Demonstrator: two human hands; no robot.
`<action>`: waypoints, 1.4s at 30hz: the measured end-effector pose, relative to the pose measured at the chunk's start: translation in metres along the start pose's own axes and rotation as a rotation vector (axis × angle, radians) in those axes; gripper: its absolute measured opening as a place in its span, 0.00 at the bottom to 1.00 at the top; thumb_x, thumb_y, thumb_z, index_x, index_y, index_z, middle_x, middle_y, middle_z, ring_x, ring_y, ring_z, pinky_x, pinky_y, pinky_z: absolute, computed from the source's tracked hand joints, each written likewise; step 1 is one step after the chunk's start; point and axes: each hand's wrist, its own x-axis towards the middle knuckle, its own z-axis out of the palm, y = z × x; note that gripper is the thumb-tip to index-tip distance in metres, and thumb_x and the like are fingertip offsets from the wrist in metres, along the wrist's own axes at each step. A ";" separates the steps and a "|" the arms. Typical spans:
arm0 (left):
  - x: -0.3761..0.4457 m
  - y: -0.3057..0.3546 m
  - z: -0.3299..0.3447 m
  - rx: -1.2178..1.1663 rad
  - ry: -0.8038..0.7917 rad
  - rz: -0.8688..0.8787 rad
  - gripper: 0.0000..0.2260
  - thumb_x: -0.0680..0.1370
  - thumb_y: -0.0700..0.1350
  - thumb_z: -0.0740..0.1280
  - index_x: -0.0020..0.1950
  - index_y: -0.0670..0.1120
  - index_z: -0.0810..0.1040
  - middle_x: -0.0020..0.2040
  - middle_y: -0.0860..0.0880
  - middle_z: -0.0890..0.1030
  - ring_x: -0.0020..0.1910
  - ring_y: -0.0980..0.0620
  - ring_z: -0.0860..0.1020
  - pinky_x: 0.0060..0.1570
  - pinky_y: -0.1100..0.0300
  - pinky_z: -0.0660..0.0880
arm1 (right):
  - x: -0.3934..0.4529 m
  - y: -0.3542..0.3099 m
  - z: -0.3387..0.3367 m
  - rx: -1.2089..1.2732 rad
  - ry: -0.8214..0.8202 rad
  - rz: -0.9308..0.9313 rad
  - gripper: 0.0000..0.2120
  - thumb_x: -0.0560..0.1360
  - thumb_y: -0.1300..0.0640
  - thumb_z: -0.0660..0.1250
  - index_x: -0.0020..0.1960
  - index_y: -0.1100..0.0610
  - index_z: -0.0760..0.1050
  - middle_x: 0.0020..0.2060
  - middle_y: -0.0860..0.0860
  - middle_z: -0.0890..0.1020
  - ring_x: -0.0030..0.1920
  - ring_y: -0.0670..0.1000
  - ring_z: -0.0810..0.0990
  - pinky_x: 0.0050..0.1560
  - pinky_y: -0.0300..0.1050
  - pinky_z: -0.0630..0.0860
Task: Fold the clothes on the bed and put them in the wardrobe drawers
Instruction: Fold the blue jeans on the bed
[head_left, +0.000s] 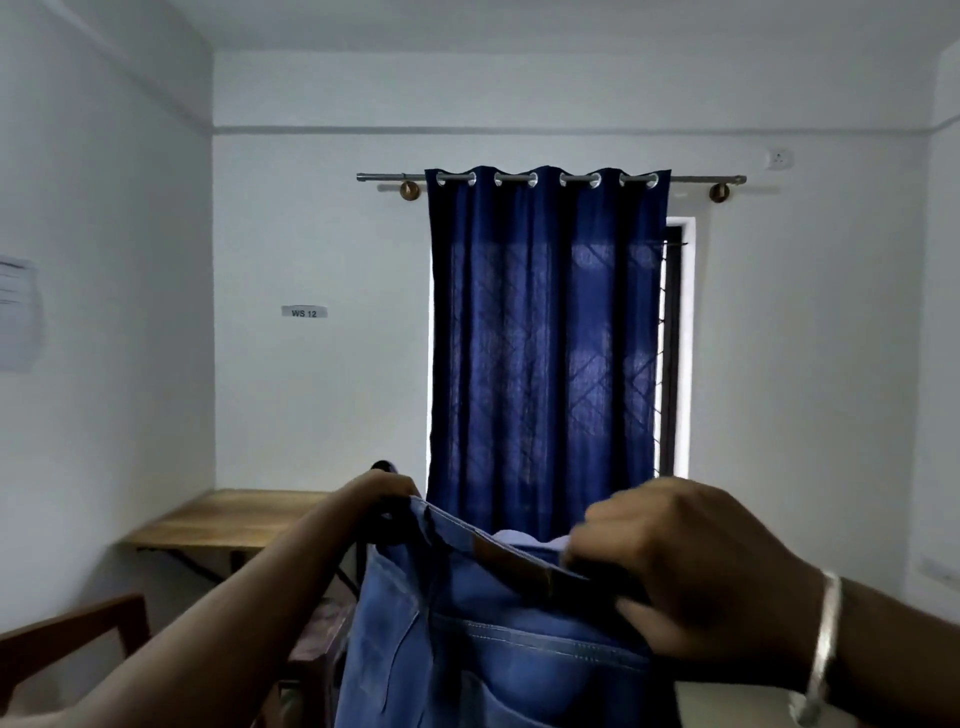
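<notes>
Both hands hold up a pair of blue jeans (483, 639) at 6 o'clock, low in the view. The left hand (387, 491) grips 1 end of the waistband, and the right hand (670, 561) pinches the other end beside a brown patch (511, 561) whose writing is unreadable. A wall label (304, 312) at 9 o'clock reads "WS 12". The dark blue curtain (545, 338) hangs at 12 o'clock behind.

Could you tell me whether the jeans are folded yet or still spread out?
Not folded: the jeans hang open, the left hand and right hand each holding the waistband.
</notes>
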 end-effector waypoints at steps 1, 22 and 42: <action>-0.002 0.001 0.005 -0.019 -0.042 0.013 0.11 0.77 0.36 0.65 0.59 0.37 0.77 0.53 0.37 0.79 0.43 0.49 0.74 0.42 0.62 0.72 | -0.004 0.005 0.001 -0.031 -0.075 0.117 0.27 0.63 0.54 0.67 0.62 0.41 0.69 0.41 0.43 0.79 0.40 0.48 0.80 0.34 0.41 0.68; -0.070 0.068 0.062 0.504 -0.667 0.476 0.48 0.61 0.39 0.71 0.68 0.78 0.57 0.71 0.46 0.71 0.66 0.42 0.75 0.61 0.39 0.76 | -0.001 0.087 0.061 0.140 0.094 0.000 0.17 0.75 0.52 0.61 0.63 0.42 0.71 0.43 0.45 0.79 0.41 0.47 0.76 0.30 0.49 0.77; -0.141 0.061 0.081 0.814 -0.626 0.823 0.15 0.77 0.42 0.67 0.64 0.46 0.79 0.70 0.59 0.63 0.65 0.58 0.69 0.62 0.63 0.72 | -0.013 0.105 0.046 0.450 -0.121 0.265 0.14 0.68 0.68 0.68 0.41 0.49 0.76 0.33 0.42 0.79 0.36 0.41 0.77 0.38 0.31 0.70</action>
